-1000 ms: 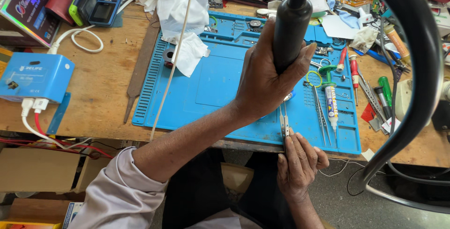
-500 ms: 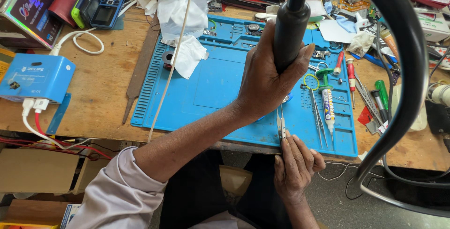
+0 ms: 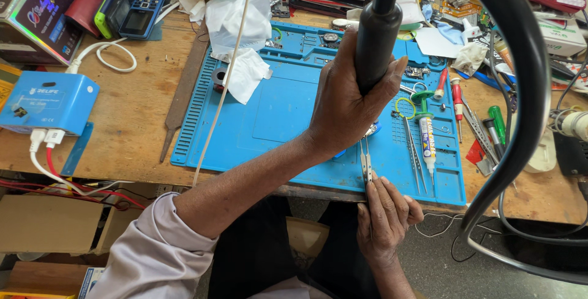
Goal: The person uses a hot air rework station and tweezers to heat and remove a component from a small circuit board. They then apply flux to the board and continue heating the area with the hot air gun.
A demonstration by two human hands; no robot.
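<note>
My left hand (image 3: 343, 109) is wrapped around the black handle of a hot-air tool (image 3: 375, 35), held upright over the blue silicone work mat (image 3: 275, 115). The tool's thick black hose (image 3: 520, 90) arcs over to the right. A small shiny part (image 3: 371, 130) lies under this hand, mostly hidden. My right hand (image 3: 386, 213) rests at the mat's front edge and pinches metal tweezers (image 3: 366, 163), whose tips point toward the spot below the left hand.
On the mat's right side lie more tweezers (image 3: 411, 152), a syringe (image 3: 427, 140) and screwdrivers (image 3: 456, 97). White tissue (image 3: 236, 29) sits at the mat's back left. Beside the mat lies a metal file (image 3: 184, 90), and a blue box (image 3: 46, 100) with cables stands at the far left.
Both hands keep their grips and stay nearly still. The view has shifted slightly.
</note>
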